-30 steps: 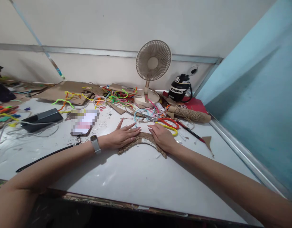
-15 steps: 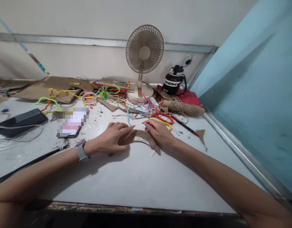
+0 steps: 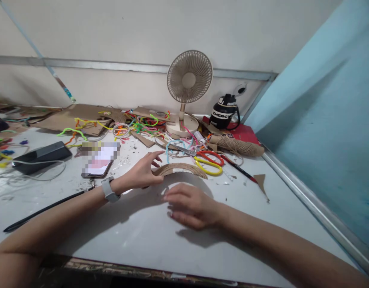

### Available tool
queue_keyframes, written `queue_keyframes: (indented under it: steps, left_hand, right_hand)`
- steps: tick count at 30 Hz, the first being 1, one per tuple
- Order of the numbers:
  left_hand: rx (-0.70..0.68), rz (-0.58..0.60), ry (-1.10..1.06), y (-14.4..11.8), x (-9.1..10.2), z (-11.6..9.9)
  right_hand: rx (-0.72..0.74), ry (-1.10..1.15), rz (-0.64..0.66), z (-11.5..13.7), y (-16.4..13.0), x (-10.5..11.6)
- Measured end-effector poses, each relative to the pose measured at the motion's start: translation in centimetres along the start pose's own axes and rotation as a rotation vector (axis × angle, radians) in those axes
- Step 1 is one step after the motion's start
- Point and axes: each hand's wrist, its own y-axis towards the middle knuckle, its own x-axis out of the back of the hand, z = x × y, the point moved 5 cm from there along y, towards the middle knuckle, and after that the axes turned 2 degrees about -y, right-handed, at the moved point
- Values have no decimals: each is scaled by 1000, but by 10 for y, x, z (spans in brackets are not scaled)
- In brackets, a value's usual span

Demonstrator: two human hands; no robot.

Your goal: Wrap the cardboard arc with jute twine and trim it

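White tabletop (image 3: 148, 236) against a pale wall carries craft litter. Left hand (image 3: 142, 173) pinches the near end of a curved brown corrugated-cardboard strip (image 3: 181, 169), lifted off the surface at mid-table. Right hand (image 3: 192, 206) hovers just before it, fingers loosely spread, holding nothing. Behind stands a black lidded jug (image 3: 224, 114), contents hidden, beside a beige desk fan (image 3: 188, 82).

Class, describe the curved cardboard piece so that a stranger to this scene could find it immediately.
Start at the beige desk fan by the back wall and come forward past the scissors. The left hand holds one end of the curved cardboard strip. Unlike the flat scraps, it forms a ridged brown arc.
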Motion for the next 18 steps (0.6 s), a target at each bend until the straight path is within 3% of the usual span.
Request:
queue_keyframes:
  steps: [3,7,12,18]
  left_hand:
    - [65,-86,-93,5,13,4]
    - [78,-141,-216,7,22,2]
    - [-33,-89,-199,1,17,-9]
    - [-254,64,46,-13,-6,-26]
  right_hand:
    - [90,67,249,13,-4,-30]
    - [-66,-7,375,-9,-6,-41]
    - [-408,-191,245,-77,-18,-10]
    - [-554,-72,-56,-117,-31,20]
